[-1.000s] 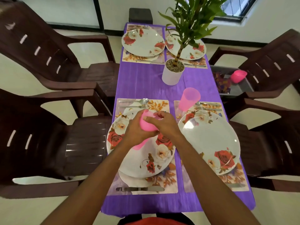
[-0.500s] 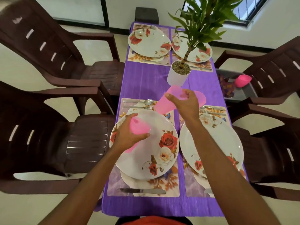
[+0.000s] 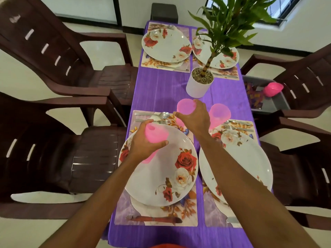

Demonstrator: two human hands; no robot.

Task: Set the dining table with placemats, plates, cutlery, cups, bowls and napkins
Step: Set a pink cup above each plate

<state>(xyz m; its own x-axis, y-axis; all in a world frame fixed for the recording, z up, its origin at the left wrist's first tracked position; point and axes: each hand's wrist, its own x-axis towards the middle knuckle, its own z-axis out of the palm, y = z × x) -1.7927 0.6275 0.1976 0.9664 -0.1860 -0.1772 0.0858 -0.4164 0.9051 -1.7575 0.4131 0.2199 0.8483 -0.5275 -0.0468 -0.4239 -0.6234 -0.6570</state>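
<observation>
My right hand (image 3: 194, 118) grips a pink plastic cup (image 3: 185, 106) upright at the far edge of the near-left placemat (image 3: 125, 212), beside the spoon and fork (image 3: 161, 117). My left hand (image 3: 143, 145) holds a stack of pink cups (image 3: 155, 135) tilted over the near-left floral plate (image 3: 172, 176). A second pink cup (image 3: 220, 112) stands behind the near-right plate (image 3: 250, 167), just right of my right hand. Two more floral plates (image 3: 166, 45) lie on placemats at the far end. A knife (image 3: 154, 219) lies in front of the near-left plate.
A potted plant in a white pot (image 3: 198, 83) stands mid-table on the purple cloth (image 3: 157, 90). Brown plastic chairs (image 3: 53, 59) flank both sides. On the right chair a grey tray (image 3: 274, 102) holds a pink bowl (image 3: 273, 88) and patterned napkins.
My right hand took one cup off the stack, carried it away from me and to the right, and turned it upright at the placemat's far edge. My left hand stays over the plate.
</observation>
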